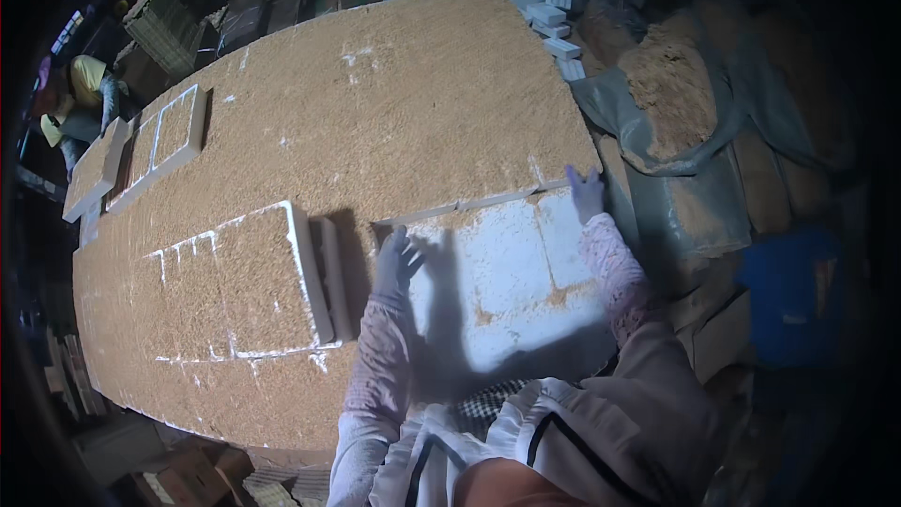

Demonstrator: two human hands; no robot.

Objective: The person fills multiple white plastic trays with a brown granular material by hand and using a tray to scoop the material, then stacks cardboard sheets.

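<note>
Two forearms in pale patterned sleeves reach out over a white flat surface (497, 272) dusted with brown granules. My left hand (396, 263), in a light glove, is beside the left corner of this white area, its fingers apart and holding nothing I can see. Also gloved, my right hand (587, 192) has spread fingers at the far right corner, touching or close to the edge of the granule-covered layer (441, 113). That layer ends in a low step between the hands. Left of my left hand, a raised shallow tray (235, 282) full of granules rests on another tray-like piece (330, 272).
Open sacks of brown material (671, 84) stand at the right, above a blue container (793, 296). Small white blocks (560, 19) line the far right edge. At the far left a person (84, 94) bends by more filled trays (160, 145). Cartons (188, 479) lie lower left.
</note>
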